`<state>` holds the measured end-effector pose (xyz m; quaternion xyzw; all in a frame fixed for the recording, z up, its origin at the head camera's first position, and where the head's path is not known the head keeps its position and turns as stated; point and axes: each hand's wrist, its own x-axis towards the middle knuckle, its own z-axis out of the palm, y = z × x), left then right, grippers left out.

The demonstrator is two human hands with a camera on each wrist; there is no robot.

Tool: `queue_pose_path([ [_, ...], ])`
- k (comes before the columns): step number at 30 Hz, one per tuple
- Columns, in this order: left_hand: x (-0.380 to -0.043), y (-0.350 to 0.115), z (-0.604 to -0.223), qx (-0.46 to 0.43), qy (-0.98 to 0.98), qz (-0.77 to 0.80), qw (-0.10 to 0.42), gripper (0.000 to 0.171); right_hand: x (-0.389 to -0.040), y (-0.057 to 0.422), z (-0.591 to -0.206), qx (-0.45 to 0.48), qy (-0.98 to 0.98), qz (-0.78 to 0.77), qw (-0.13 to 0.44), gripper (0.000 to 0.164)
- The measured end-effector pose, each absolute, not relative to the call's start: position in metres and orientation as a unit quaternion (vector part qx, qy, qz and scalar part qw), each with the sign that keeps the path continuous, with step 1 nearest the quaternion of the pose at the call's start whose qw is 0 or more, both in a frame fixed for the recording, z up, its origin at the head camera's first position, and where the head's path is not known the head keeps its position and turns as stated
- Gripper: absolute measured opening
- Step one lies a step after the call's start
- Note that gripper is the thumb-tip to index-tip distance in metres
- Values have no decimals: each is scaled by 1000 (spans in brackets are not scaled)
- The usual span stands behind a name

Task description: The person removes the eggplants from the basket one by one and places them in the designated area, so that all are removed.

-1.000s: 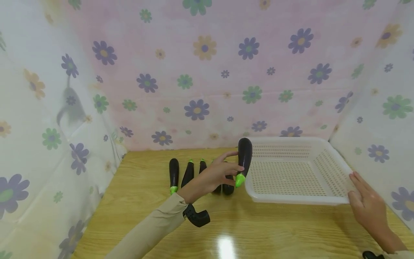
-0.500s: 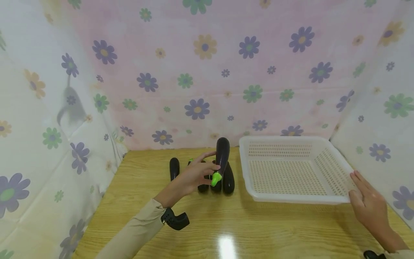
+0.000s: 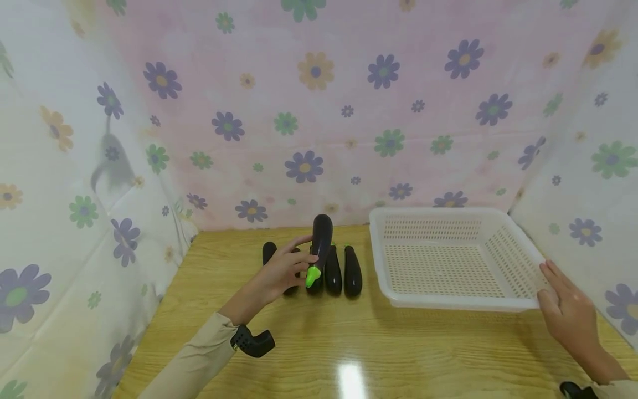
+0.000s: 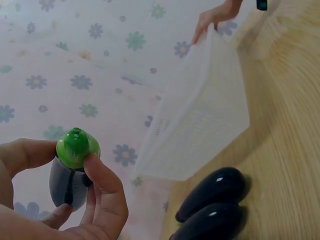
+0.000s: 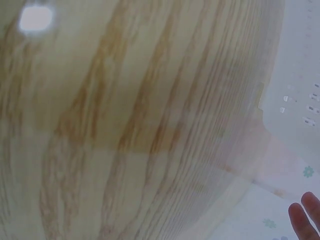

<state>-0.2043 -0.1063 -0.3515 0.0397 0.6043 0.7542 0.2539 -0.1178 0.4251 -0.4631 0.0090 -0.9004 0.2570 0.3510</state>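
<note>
My left hand [image 3: 279, 272] holds a dark purple eggplant [image 3: 322, 235] by its bright green stem end, pinched between thumb and fingers. That eggplant is raised above the table, stem end toward me; the left wrist view shows its green cap [image 4: 77, 147] close up. Beneath and beside it lie several more eggplants, one [image 3: 353, 271] nearest the basket and another [image 3: 269, 252] at the far left, partly covered by my hand. A white plastic basket [image 3: 458, 303] stands at the right. My right hand [image 3: 570, 313] grips its right rim, with two fingertips [image 5: 302, 220] visible in the right wrist view.
The wood-grain table [image 3: 319, 354] carries everything. Flower-patterned cloth [image 3: 319, 111] walls it in at the back and on both sides. A bright light reflection [image 3: 351, 379] shows near the front. The basket has a slotted floor and raised sides.
My left hand has moved left with the eggplant, from the basket's left edge to over the row of eggplants. The right hand and basket have stayed in place.
</note>
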Motion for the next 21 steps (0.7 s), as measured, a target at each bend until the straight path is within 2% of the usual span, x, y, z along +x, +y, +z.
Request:
queue_pose_path([
  [11,-204,-129,-358,11,621,749,231,58,-116,425,-466,2,-905,259,337,52],
  [21,-205,-151,-359,-1,610,758,230,61,-119,426,-465,0,-908,257,332,53],
])
